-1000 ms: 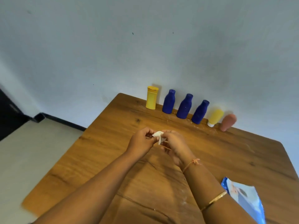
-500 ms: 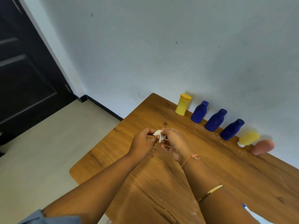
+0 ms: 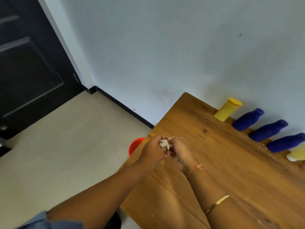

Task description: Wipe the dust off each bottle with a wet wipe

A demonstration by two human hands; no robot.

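Note:
A small crumpled white wet wipe (image 3: 164, 143) is pinched between my left hand (image 3: 152, 152) and my right hand (image 3: 180, 152), held together over the left edge of the wooden table (image 3: 231, 171). Along the wall at the table's far side stand a yellow bottle (image 3: 227, 109), three dark blue bottles (image 3: 247, 119) (image 3: 268, 130) (image 3: 286, 142), and a second yellow bottle with a white cap (image 3: 297, 154) cut off by the right frame edge.
A red bucket (image 3: 135, 146) sits on the tiled floor just beyond the table's left edge, partly behind my left hand. A dark door (image 3: 29, 68) fills the far left. White dust specks lie on the table near the bottles.
The view has swung left: bottles slid to the right edge, the pink bottle and wipes pack left the frame, and the door and red bucket appeared. Both hands still pinch the wipe.

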